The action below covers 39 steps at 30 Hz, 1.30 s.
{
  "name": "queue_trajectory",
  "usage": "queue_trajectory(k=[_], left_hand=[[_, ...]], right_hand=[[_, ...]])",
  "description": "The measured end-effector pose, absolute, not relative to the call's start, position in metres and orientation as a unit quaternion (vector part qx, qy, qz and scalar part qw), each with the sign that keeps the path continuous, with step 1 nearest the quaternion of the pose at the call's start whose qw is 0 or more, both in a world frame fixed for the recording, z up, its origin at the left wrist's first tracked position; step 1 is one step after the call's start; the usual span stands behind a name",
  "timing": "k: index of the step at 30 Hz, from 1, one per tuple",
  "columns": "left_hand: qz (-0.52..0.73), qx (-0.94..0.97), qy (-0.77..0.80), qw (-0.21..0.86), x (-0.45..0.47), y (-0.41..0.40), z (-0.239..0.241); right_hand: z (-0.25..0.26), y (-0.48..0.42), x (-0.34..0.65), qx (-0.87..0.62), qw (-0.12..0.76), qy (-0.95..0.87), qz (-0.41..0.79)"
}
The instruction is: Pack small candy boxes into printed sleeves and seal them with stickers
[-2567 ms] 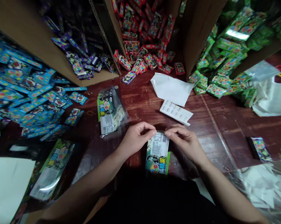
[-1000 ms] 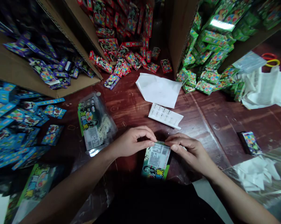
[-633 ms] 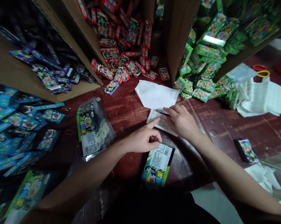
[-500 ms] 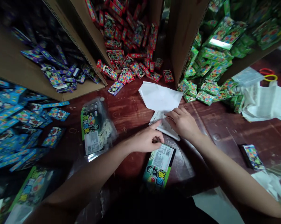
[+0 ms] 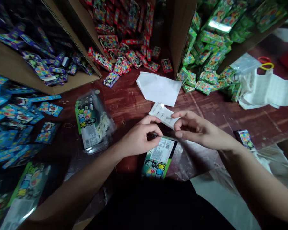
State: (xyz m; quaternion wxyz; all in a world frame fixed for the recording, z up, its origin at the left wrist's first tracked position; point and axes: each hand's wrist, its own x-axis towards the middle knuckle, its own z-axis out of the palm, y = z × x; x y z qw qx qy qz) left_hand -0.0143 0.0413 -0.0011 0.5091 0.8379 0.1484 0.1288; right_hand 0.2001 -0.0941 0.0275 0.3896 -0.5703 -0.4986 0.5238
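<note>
A flat plastic bag (image 5: 159,158) with green and black print and a white barcode label lies on the dark red table (image 5: 230,115) just in front of me. My left hand (image 5: 139,140) is curled, pinching the bag's top edge. My right hand (image 5: 196,129) hovers just right of it with thumb and forefinger pressed together; what they hold is too small to make out. A small white sticker sheet (image 5: 161,112) lies just beyond both hands, partly behind my right fingertips.
Open cardboard boxes at the back hold purple (image 5: 43,64), red (image 5: 124,48) and green packets (image 5: 210,60). Blue packets (image 5: 12,111) are heaped at left. Also here: a filled bag (image 5: 91,123), white paper (image 5: 158,88), a lone packet (image 5: 245,139), label sheets (image 5: 265,91), scissors (image 5: 265,64).
My right hand left the bag, reached to the sticker sheet while my left forefinger steadied it, then came back pinched. My left hand returned to the bag's top edge.
</note>
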Motion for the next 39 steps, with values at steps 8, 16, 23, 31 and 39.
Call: queue_trajectory(k=[8,16,23,31,39], left_hand=[[0.098,0.808,0.197,0.546,-0.023,0.024,0.008],[0.124,0.764,0.202,0.600,-0.033,0.018,0.003],[0.114,0.736,0.263,0.613,-0.060,0.033,-0.014],[0.390,0.498,0.449,0.631,-0.114,0.013,-0.027],[0.204,0.645,0.335,0.656,-0.108,-0.052,-0.031]], right_hand=[[0.020,-0.092,0.171,-0.579,0.330,-0.603,0.439],[-0.010,-0.131,0.141,-0.647,0.310,-0.694,0.058],[-0.021,-0.133,0.126,-0.654,0.350,-0.654,0.154],[-0.033,-0.139,0.103,-0.654,0.589,-0.393,0.267],[-0.006,-0.127,0.136,-0.633,0.541,-0.489,0.261]])
